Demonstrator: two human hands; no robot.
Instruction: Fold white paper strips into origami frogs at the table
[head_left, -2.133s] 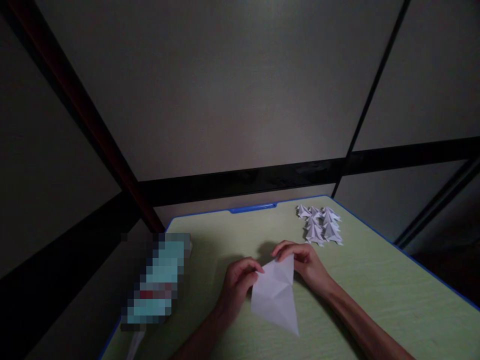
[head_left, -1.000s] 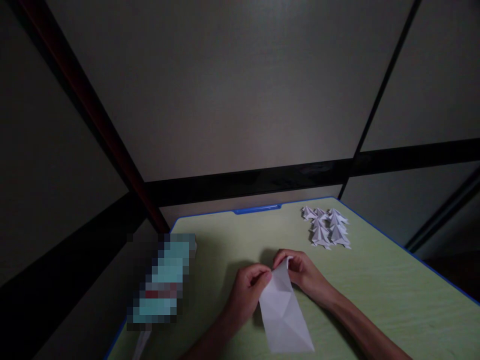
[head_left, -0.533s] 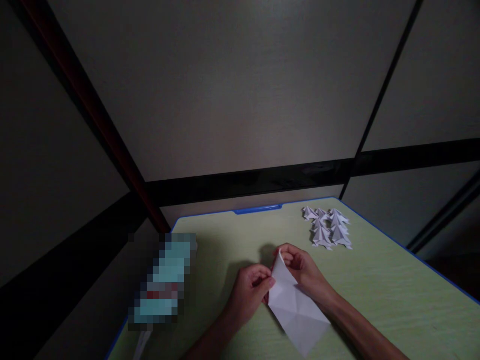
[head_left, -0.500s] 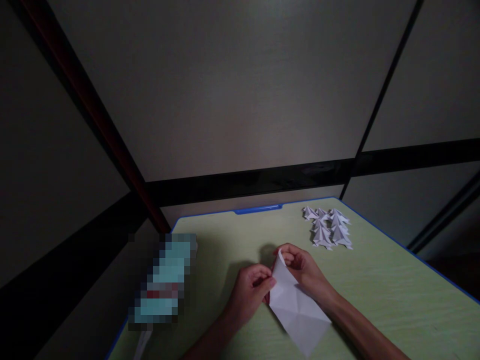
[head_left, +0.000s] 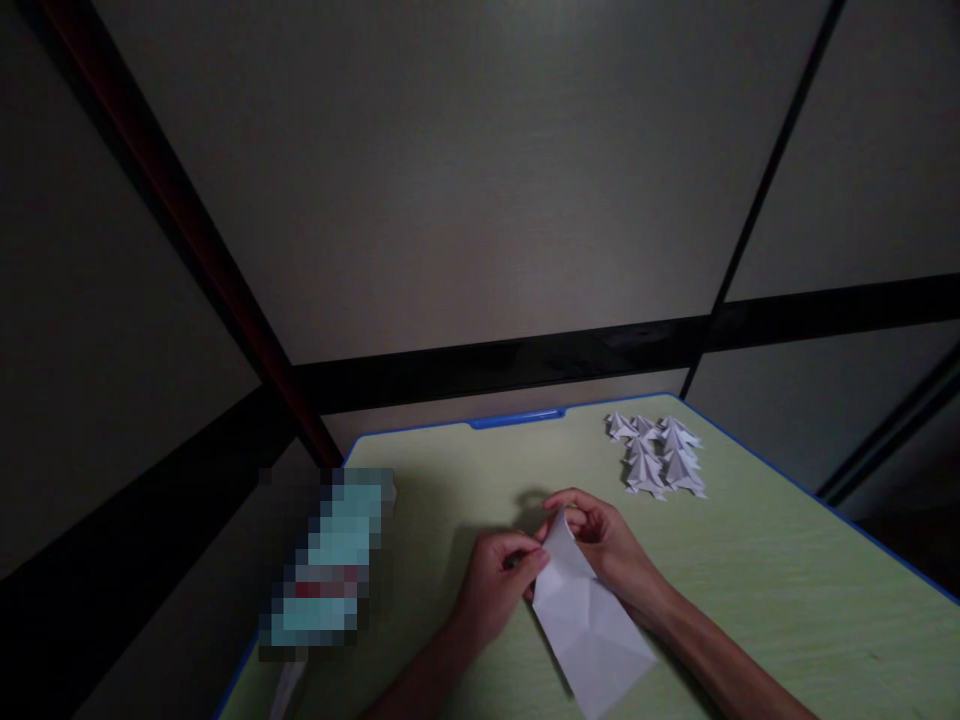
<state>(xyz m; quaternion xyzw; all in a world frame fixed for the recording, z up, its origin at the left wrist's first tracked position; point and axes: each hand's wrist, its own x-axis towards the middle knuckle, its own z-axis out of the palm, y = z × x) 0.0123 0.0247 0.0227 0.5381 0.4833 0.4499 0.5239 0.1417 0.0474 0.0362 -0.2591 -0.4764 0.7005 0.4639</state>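
A white sheet of creased paper is held above the green table, its far corner raised and its near part hanging toward me. My left hand pinches the paper's upper left edge with closed fingers. My right hand grips the top corner from behind, fingers curled around it. Both hands meet at the top of the sheet.
Several folded white paper figures lie in a cluster at the far right of the table. A blurred teal object sits at the table's left edge. A blue handle marks the far rim. Dark wall panels rise behind.
The paper has been turned and its top corners drawn together between my hands. Its lower point swung from near centre toward the right. Both hands stayed in roughly the same place.
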